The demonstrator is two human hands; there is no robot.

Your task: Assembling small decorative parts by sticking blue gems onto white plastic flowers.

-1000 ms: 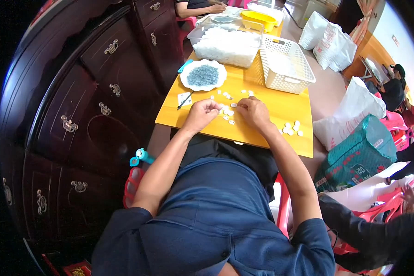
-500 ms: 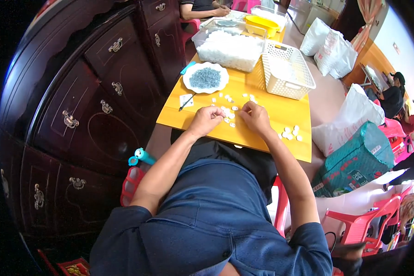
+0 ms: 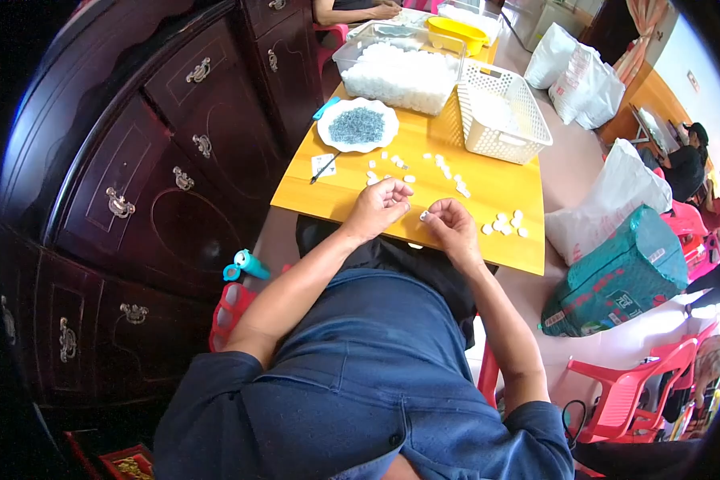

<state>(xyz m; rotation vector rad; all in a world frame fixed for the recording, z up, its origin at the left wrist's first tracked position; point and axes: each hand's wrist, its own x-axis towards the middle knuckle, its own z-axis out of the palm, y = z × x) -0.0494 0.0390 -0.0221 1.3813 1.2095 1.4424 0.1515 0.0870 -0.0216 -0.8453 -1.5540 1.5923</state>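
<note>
Over the near edge of the wooden table (image 3: pixel 296 196), my two hands are close together. My right hand (image 3: pixel 458 230) pinches a small white plastic piece (image 3: pixel 424 215) between thumb and forefinger. My left hand (image 3: pixel 376 210) is just left of it, with curled fingers and the thumb near the fingertips; anything small between them cannot be made out. Beyond the hands lie loose white pieces (image 3: pixel 409 178), some strung in a slanting line (image 3: pixel 446 172). A separate group of round white pieces (image 3: pixel 500 226) rests near the right edge.
A white scalloped plate (image 3: pixel 326 128) holds small dark grey parts. Behind are a clear bin (image 3: pixel 348 70) of white pieces, a white perforated basket (image 3: pixel 504 152) and a yellow basin (image 3: pixel 456 34). A black pen-like stick (image 3: pixel 323 169) lies left. Sacks (image 3: pixel 616 272) stand right; dark cabinets (image 3: pixel 160 160) left.
Both hands have drawn nearer to my body, the left also shifting right. A white piece now shows in my right fingertips. Pieces formerly clustered between the hands now lie partly in a slanting line farther right.
</note>
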